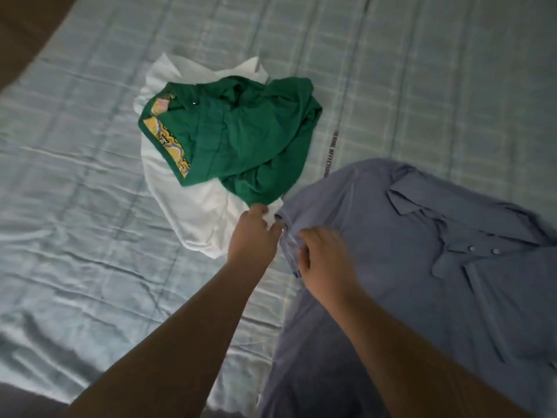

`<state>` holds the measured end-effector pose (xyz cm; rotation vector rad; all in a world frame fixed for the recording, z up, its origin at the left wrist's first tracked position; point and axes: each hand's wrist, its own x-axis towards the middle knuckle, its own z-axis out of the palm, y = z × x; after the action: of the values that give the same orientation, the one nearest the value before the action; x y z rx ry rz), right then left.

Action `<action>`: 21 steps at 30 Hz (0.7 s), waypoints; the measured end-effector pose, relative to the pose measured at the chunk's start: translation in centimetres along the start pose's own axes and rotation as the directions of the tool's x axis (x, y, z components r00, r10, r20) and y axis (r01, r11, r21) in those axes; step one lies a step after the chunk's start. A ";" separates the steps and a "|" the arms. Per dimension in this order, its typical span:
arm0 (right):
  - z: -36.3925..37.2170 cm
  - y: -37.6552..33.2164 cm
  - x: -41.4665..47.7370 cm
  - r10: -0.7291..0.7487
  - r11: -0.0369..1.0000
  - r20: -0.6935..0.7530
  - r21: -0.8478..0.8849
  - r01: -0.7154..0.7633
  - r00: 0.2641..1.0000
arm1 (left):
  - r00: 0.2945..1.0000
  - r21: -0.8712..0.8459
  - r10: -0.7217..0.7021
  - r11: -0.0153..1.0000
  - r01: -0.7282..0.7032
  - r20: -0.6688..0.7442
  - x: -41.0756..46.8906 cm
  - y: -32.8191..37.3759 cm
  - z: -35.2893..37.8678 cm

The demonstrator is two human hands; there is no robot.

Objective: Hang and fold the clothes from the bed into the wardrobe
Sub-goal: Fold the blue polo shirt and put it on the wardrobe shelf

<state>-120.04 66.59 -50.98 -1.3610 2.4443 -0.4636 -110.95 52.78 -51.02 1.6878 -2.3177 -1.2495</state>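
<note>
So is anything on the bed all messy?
Yes. The green shirt lies scrunched in a heap on top of a white garment, while the blue shirt beside them is spread out much flatter.

Over the bed (75, 191) the person's two forearms were bare along their whole visible length, ending in the bare left hand (251, 236) and right hand (327, 260), fingers (305, 257) slightly blurred.

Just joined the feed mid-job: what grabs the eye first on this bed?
A green shirt with yellow patterned trim lies crumpled on a white garment in the middle of the bed. Nearer, to the right, a blue polo shirt lies spread, and the left hand and right hand both pinch its sleeve edge.
</note>
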 end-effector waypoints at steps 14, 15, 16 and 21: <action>1.1 -3.2 -0.3 0.218 0.954 0.067 -0.227 -0.198 0.974 | 0.986 -0.107 -0.068 0.991 0.085 0.154 3.3 3.0 -1.4; 1.0 -3.5 -0.5 0.215 0.960 0.001 -0.186 -0.211 0.977 | 0.982 -0.220 -0.095 0.967 0.130 0.161 3.6 3.1 -2.2; 1.0 -3.7 -0.7 0.218 0.970 -0.047 -0.099 -0.222 0.975 | 0.980 -0.326 -0.121 0.931 0.167 0.158 3.8 3.2 -2.9; 2.1 -4.6 -0.9 0.436 0.801 0.111 0.405 -0.441 0.893 | 0.987 -0.401 -0.096 0.905 0.140 0.127 3.7 3.9 -4.0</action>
<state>-115.25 64.76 -50.87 -0.5916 2.3547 -0.7954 -113.78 47.89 -47.53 1.6631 -1.8390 -1.7377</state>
